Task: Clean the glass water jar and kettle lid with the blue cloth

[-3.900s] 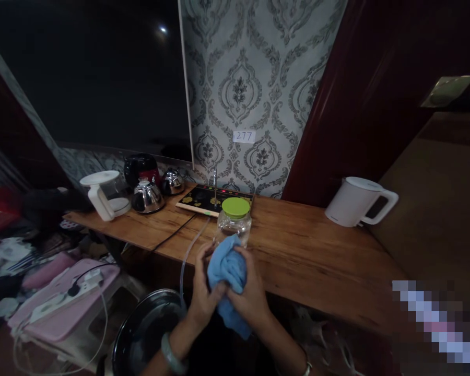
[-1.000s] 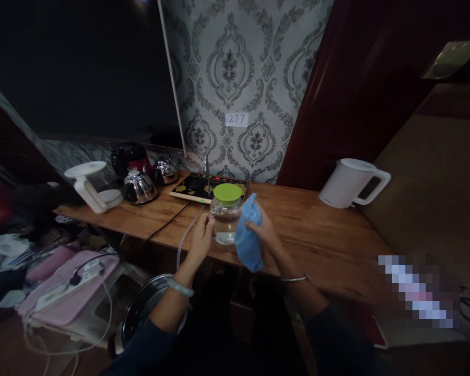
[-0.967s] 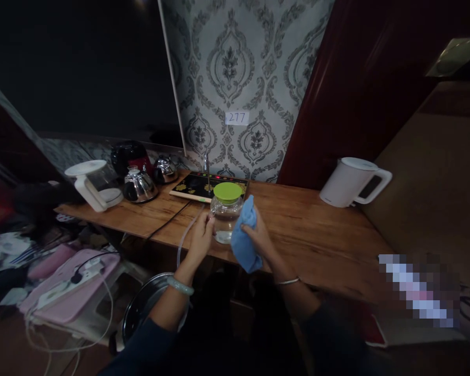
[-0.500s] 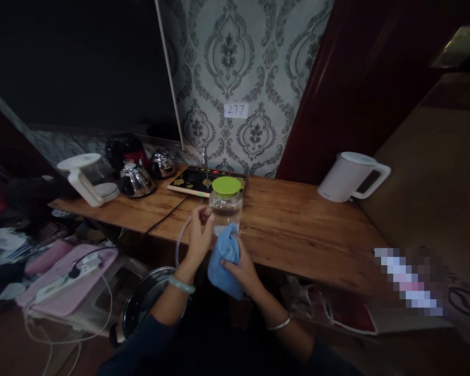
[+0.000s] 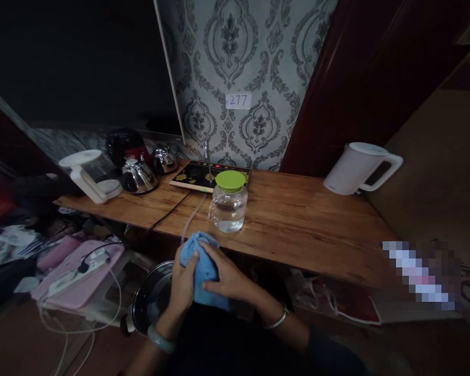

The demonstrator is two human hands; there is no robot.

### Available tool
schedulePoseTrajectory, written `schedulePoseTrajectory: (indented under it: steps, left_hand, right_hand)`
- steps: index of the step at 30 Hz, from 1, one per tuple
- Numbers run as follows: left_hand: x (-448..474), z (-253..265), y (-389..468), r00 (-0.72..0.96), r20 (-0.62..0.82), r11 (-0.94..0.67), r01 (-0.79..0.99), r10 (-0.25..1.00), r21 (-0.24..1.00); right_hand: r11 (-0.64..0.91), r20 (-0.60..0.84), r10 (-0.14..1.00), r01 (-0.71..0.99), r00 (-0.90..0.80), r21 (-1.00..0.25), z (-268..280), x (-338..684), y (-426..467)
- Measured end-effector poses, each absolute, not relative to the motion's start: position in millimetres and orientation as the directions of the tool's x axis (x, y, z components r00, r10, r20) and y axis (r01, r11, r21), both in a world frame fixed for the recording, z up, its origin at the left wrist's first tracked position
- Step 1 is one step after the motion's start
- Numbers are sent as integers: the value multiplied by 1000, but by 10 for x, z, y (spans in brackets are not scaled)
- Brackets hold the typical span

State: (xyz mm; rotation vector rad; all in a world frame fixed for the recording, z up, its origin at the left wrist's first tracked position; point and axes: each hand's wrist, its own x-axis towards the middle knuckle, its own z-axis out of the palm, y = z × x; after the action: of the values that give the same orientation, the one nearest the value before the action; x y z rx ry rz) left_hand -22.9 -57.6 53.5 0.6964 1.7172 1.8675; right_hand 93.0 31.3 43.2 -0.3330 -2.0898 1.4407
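The soft, light blue cloth (image 5: 207, 277) was bunched up between the two bare hands, low in front of the wooden table (image 5: 297, 224). The left hand (image 5: 183, 279) was closed on its left side with the thumb on top. The right hand (image 5: 227, 277) held the other side, with its thumb and fingers a bit spread.

To handle the cloth well, it seemed best to fold it into a thick, flat pad, keep the loose end tucked in, and keep both arms away from the jug.

Just past the hands stood a round, clear glass jug (image 5: 229, 211) with a flat, bright green lid (image 5: 230, 180). It was upright near the table's front edge, its lid on, with clear liquid inside. No hand touched it.

Below, on the left, was a round, black pot with a shiny rim (image 5: 143, 284); what was in it was too dark to tell. Farther back stood two shiny silver teapots (image 5: 139, 177) and a clear glass pot with a white handle (image 5: 85, 181). A smooth white kettle (image 5: 354, 169) stood far to the right. The insides of the teapots and kettle could not be seen.
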Motion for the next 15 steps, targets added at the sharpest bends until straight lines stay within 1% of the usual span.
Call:
schedulePoseTrajectory:
  steps: [1, 2, 4, 5, 6, 7, 9, 12, 15]
  left_hand:
    - [-308, 561, -519, -770, 23, -106, -58, 638, 993]
    - [-399, 592, -430, -794, 32, -151, -76, 607, 986]
    - [-593, 649, -161, -830, 91, -263, -69, 551, 962]
    - [-680, 665, 7, -838, 142, -332, -49, 526, 942]
    - [-749, 672, 184, -836, 187, -386, -31, 515, 922]
    - [-796, 667, 360, -835, 215, -427, -26, 507, 904]
    - [-815, 625, 658, -804, 216, -445, -67, 554, 893]
    - [-691, 513, 857, -763, 207, -391, -65, 613, 918]
    - [-512, 413, 767, -771, 220, -329, 14, 598, 944]
  right_hand:
    - [382, 322, 533, -116, -782, -917, 468, 957, 382]
    - [371, 323, 598, -104, -734, -923, 507, 988, 474]
    - [346, 310, 769, -44, -560, -937, 576, 1059, 708]
    - [346, 315, 833, -16, -455, -938, 601, 1091, 837]
    - [360, 335, 871, 1, -360, -933, 615, 1118, 963]
    - [373, 355, 888, 6, -290, -928, 618, 1135, 1077]
    - [369, 364, 894, -29, -260, -929, 592, 1135, 1247]
    - [312, 335, 873, -123, -353, -942, 512, 1063, 1332]
    - [274, 322, 868, -177, -377, -945, 451, 975, 1319]
